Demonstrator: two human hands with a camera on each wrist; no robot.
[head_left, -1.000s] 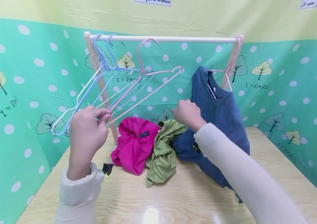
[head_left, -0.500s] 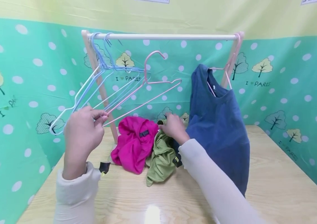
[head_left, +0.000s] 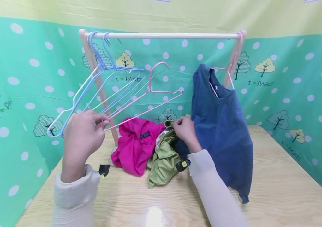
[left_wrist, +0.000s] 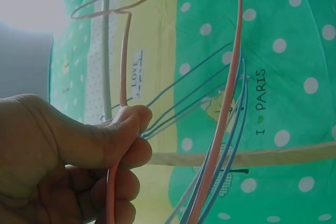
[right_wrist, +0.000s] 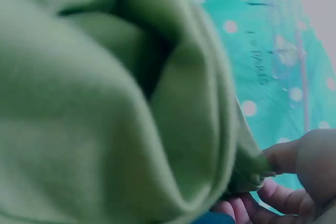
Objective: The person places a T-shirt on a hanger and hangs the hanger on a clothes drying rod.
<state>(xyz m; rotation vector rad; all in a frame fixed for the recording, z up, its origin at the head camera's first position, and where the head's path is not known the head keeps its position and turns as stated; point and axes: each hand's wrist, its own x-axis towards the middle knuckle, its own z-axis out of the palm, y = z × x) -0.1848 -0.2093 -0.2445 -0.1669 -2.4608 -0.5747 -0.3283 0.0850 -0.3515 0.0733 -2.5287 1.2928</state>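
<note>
My left hand (head_left: 85, 135) pinches one end of a pink wire clothes hanger (head_left: 161, 91), whose hook points up below the rail. In the left wrist view, thumb and forefinger press on the pink wire of this hanger (left_wrist: 125, 61). My right hand (head_left: 185, 130) pinches the upper edge of a crumpled green garment (head_left: 163, 164) on the table. In the right wrist view the green cloth (right_wrist: 173, 114) fills much of the frame, its edge between thumb and fingers of the right hand (right_wrist: 299, 177). A magenta garment (head_left: 134, 151) with a black tag lies left of the green one.
A rack with a white rail (head_left: 163, 36) stands at the back of the wooden table (head_left: 138, 205). Several blue and white hangers (head_left: 88, 88) hang at its left end. A navy sleeveless top (head_left: 220, 126) hangs on a pink hanger at the right.
My right hand has moved left and down from beside the navy top to the green garment and gripped its edge, lifting it slightly. The pink hanger's hook has lowered from near the rail.
</note>
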